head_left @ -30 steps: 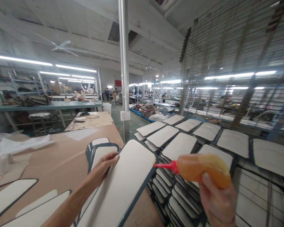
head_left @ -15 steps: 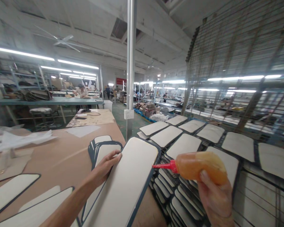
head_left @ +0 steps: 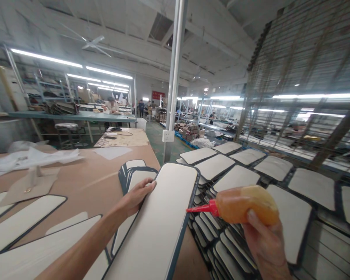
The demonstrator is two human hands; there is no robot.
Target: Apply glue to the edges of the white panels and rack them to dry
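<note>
A long cream panel with rounded corners and a dark blue border (head_left: 160, 210) lies tilted in front of me. My left hand (head_left: 138, 196) grips its left edge, thumb side on the cream face. In my right hand (head_left: 265, 239) is a glue bottle (head_left: 246, 204), amber and squeezable, held sideways with its red nozzle pointing left. The nozzle tip is at the panel's right edge, on or just above the border; contact is hard to tell. Under and behind the panel sits a stack of similar panels (head_left: 138, 175).
More cream panels (head_left: 233, 181) rest in rows on a wire rack at the right. On the brown table (head_left: 96, 194) lie loose panels (head_left: 29, 221) and white sheeting (head_left: 35, 157). A metal post (head_left: 175, 77) with a socket box rises ahead. People sit and stand far back.
The nozzle tip has moved down along the panel's right edge, toward me. My view has turned slightly left. Both hands keep their hold.
</note>
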